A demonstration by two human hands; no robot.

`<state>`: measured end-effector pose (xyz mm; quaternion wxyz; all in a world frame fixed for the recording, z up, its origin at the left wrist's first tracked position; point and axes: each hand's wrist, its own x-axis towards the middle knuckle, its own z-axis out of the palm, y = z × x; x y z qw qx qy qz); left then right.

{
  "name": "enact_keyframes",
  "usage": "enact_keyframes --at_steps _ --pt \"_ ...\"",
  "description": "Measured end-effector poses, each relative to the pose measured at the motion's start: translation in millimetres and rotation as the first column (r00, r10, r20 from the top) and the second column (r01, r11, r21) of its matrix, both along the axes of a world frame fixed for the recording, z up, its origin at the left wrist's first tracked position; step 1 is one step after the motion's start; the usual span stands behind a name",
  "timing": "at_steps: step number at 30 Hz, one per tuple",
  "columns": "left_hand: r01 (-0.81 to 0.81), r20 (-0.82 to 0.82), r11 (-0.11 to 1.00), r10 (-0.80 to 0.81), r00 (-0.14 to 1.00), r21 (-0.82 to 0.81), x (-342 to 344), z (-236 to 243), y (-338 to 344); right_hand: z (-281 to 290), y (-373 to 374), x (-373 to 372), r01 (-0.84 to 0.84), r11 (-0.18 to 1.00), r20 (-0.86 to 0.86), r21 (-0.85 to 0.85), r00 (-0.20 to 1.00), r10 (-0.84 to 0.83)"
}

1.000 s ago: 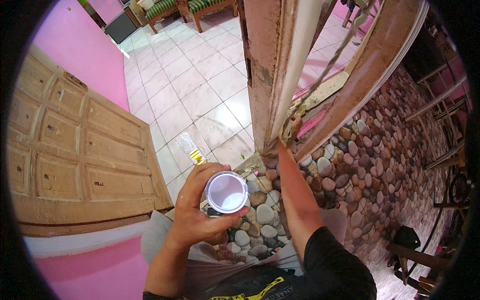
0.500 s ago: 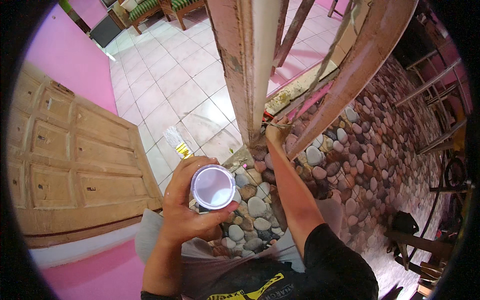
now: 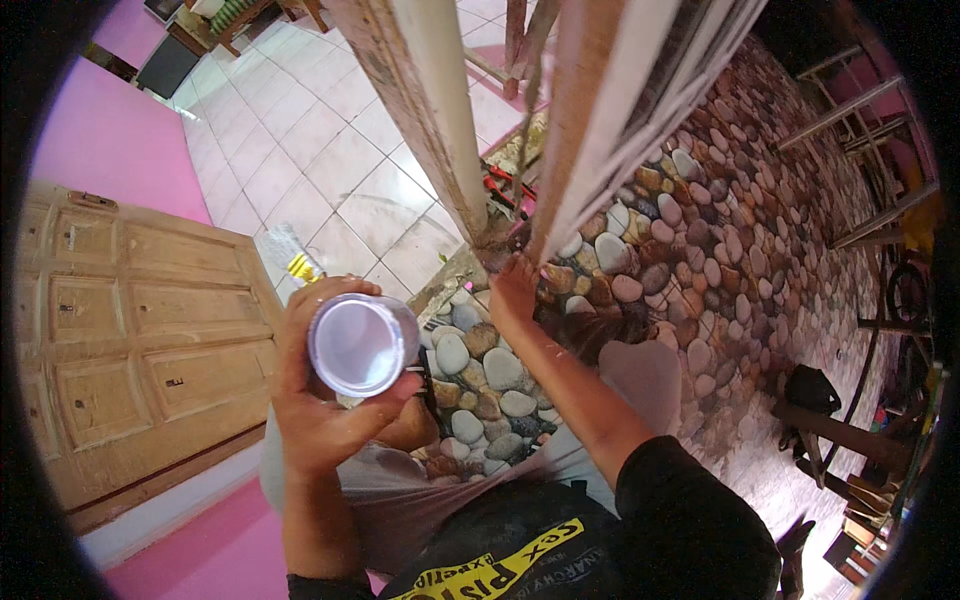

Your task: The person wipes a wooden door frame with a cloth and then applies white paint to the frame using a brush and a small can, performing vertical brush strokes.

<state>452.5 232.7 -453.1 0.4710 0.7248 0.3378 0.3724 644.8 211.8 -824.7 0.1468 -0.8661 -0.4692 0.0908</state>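
My left hand [image 3: 325, 400] is closed around a clear plastic cup [image 3: 362, 345] with a white, paint-like coating inside. A paintbrush [image 3: 303, 267] with white bristles and a yellow band sticks out past the same hand, its handle hidden behind the fingers. Low down, my right hand [image 3: 515, 290] reaches the bottom end of a weathered wooden panel [image 3: 580, 130], close to the foot of a worn door post [image 3: 450, 140]. Those fingertips are partly hidden, so their grip is unclear. Just beyond, a red-handled tool [image 3: 503, 187] lies in the gap between post and panel.
A carved wooden door [image 3: 165, 330] stands at the left beside a pink wall [image 3: 120, 150]. White floor tiles [image 3: 290, 170] lie beyond the threshold, pebble-patterned flooring [image 3: 640, 270] on my side. Metal racks [image 3: 850, 120] and a wooden bench [image 3: 840, 430] are at the right.
The wooden panel has swung left, nearer the post. My right hand has drawn back toward me, leaving the red-handled tool in plainer view. The cup has moved left and tilted.
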Motion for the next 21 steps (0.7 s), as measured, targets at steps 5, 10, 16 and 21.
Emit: enact_keyframes --at_steps 5,10,16,21 --pt "0.003 0.01 1.0 -0.003 1.0 0.023 -1 -5 3 25 -11 27 -0.288 0.941 0.298 -0.178 0.896 0.33" --pt "-0.064 -0.021 0.998 0.064 0.998 0.003 -2 -2 -1 48 -19 23 -0.323 0.937 0.456 -0.135 0.819 0.348" --pt "-0.017 -0.016 0.998 0.018 1.0 0.054 -6 -10 -4 98 -14 34 -0.429 0.886 -0.073 -0.177 0.903 0.423" --pt "-0.021 -0.015 0.998 0.022 1.0 0.056 -7 -18 -10 165 -4 3 -0.155 0.865 -0.849 0.478 0.17 0.5"
